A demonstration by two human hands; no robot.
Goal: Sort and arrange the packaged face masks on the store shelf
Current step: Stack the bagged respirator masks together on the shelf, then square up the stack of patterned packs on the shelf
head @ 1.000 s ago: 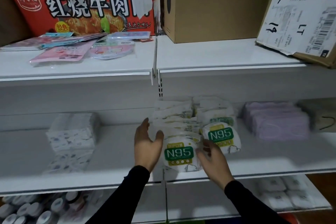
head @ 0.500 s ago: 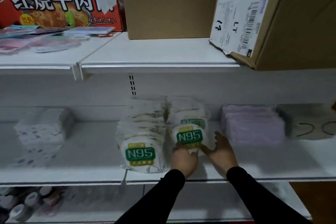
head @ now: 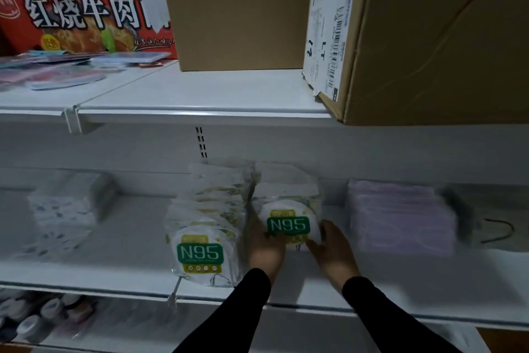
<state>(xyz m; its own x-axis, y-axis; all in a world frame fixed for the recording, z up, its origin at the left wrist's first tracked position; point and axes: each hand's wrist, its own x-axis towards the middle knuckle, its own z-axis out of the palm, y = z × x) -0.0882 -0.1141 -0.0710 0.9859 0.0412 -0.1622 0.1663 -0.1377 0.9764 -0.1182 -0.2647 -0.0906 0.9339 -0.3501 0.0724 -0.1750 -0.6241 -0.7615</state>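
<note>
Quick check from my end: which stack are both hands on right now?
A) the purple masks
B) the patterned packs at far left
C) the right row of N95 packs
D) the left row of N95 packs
C: the left hand and right hand flank the front pack of the right N95 row, apart from the left N95 row and the purple masks.

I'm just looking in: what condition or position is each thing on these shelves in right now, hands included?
Right N95 row: packs standing in a row, front pack held from both sides.
Left N95 row: packs leaning in a row, untouched.
Left hand: against the front pack's left edge.
Right hand: against its right edge.
Purple masks: stacked, untouched.
Patterned masks: stacked, blurred.
Cardboard box: overhanging the upper shelf's front edge.
</note>
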